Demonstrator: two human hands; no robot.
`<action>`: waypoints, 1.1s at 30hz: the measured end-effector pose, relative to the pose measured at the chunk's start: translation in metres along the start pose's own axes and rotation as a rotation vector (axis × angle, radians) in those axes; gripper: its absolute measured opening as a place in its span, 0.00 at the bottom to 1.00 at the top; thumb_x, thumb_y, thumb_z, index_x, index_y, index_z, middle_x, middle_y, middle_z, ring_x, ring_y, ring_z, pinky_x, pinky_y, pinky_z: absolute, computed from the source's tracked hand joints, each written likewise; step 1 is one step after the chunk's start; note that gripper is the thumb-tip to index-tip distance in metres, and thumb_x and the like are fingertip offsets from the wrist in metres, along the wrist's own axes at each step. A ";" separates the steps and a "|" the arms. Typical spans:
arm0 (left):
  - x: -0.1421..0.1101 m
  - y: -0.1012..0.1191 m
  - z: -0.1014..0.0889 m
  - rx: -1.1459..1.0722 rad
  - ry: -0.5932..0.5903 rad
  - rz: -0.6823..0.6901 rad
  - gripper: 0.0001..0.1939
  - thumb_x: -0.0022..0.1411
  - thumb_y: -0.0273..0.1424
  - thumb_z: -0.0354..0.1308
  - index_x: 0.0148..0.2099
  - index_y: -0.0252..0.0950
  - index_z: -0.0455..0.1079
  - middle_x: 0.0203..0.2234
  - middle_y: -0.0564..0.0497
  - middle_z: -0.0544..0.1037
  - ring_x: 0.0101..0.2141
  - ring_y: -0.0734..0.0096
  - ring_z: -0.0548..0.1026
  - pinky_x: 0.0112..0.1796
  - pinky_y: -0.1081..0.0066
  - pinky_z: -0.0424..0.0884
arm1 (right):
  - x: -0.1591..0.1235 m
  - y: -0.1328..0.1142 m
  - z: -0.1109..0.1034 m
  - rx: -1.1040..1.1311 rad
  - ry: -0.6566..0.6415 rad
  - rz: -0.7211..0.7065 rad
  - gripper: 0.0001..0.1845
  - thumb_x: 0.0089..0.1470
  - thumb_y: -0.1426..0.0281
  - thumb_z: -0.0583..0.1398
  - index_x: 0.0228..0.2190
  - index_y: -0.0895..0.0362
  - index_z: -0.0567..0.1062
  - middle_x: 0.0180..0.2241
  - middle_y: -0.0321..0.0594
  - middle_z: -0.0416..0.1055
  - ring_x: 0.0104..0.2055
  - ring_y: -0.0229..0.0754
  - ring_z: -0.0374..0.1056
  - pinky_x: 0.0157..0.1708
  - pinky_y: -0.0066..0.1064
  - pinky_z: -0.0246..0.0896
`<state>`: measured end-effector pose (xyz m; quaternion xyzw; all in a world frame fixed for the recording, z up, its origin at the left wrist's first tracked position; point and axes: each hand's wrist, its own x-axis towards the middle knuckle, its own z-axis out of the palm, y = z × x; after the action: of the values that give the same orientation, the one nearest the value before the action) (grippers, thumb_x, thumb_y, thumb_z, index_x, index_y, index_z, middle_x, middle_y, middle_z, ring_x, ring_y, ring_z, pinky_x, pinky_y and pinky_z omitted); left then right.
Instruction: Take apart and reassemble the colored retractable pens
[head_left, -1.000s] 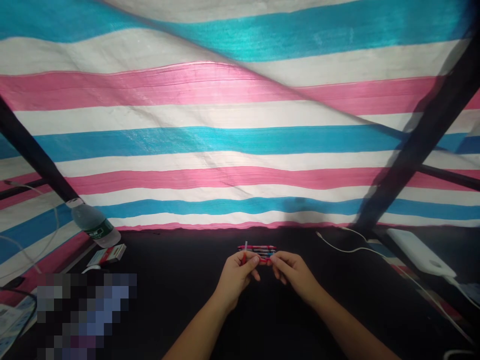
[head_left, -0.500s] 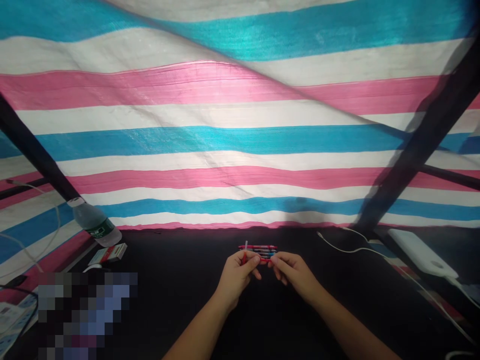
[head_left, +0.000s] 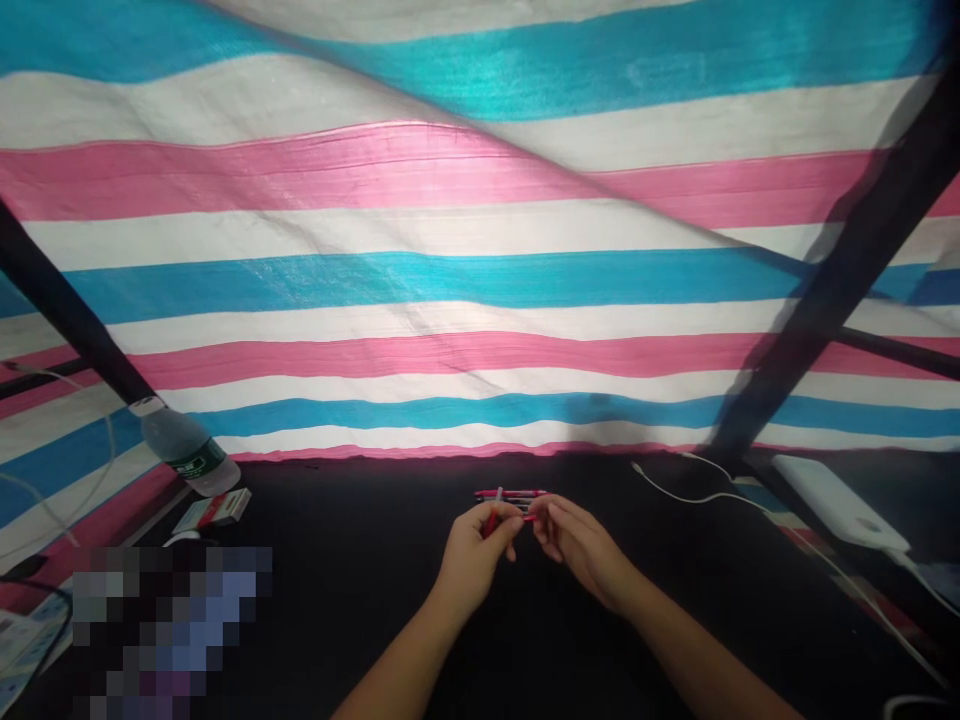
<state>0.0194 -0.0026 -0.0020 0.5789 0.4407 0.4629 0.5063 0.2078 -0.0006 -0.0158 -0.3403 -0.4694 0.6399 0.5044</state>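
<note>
My left hand [head_left: 474,548] is closed, its thumb and fingers pinching a slim red pen part [head_left: 491,521] with a pale, translucent upper end that sticks up. A second thin red piece [head_left: 529,517] spans the small gap between my hands; its ends are hidden by the fingertips. My right hand [head_left: 586,545] curls its fingers around the right end of this piece, the thumb close to the index finger. Just behind my hands, several pens [head_left: 510,493] lie side by side on the black tabletop [head_left: 360,580], a red one farthest back, partly covered by my fingers.
At the left stand a tilted water bottle [head_left: 187,450] and a small box [head_left: 213,510], with a pixelated patch in front. To the right are a white power bank [head_left: 838,502] and a white cable [head_left: 694,499]. A striped tarp [head_left: 480,280] hangs behind the table.
My right hand has shifted slightly left and turned, covering more of the pens behind. Less of the red piece shows between my hands. The left hand has moved slightly right.
</note>
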 end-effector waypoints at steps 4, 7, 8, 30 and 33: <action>0.002 0.000 -0.002 0.004 0.062 -0.017 0.14 0.63 0.40 0.64 0.41 0.33 0.78 0.16 0.57 0.70 0.19 0.74 0.64 0.26 0.73 0.58 | 0.004 -0.003 -0.005 0.038 0.145 -0.128 0.18 0.59 0.53 0.67 0.33 0.56 0.79 0.32 0.39 0.69 0.34 0.41 0.64 0.32 0.31 0.59; 0.002 0.001 -0.002 0.010 0.076 -0.013 0.14 0.63 0.40 0.64 0.41 0.33 0.78 0.15 0.58 0.69 0.19 0.74 0.65 0.26 0.73 0.58 | 0.007 -0.005 -0.012 -0.012 0.288 -0.203 0.18 0.58 0.53 0.68 0.35 0.56 0.81 0.26 0.35 0.64 0.30 0.40 0.59 0.30 0.31 0.57; 0.001 0.001 -0.002 0.014 0.076 -0.005 0.14 0.63 0.40 0.64 0.40 0.33 0.78 0.16 0.58 0.68 0.19 0.74 0.65 0.26 0.73 0.58 | 0.007 -0.005 -0.013 -0.010 0.307 -0.203 0.18 0.58 0.53 0.68 0.36 0.57 0.81 0.24 0.34 0.63 0.28 0.39 0.57 0.29 0.31 0.55; 0.002 -0.005 -0.004 -0.023 0.122 0.030 0.13 0.61 0.40 0.67 0.41 0.34 0.78 0.19 0.57 0.70 0.19 0.76 0.66 0.24 0.74 0.60 | -0.001 -0.010 -0.010 -0.375 0.103 -0.128 0.21 0.57 0.50 0.67 0.38 0.57 0.80 0.23 0.35 0.71 0.25 0.40 0.65 0.26 0.31 0.56; 0.004 -0.007 -0.006 -0.077 0.134 0.030 0.15 0.58 0.40 0.70 0.40 0.34 0.77 0.21 0.56 0.72 0.19 0.77 0.65 0.24 0.74 0.60 | -0.002 -0.007 -0.009 -0.369 -0.014 -0.061 0.21 0.56 0.52 0.68 0.40 0.56 0.80 0.29 0.39 0.76 0.30 0.42 0.70 0.28 0.31 0.59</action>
<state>0.0137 0.0034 -0.0078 0.5333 0.4467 0.5247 0.4907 0.2190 0.0002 -0.0118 -0.4083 -0.5923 0.5297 0.4494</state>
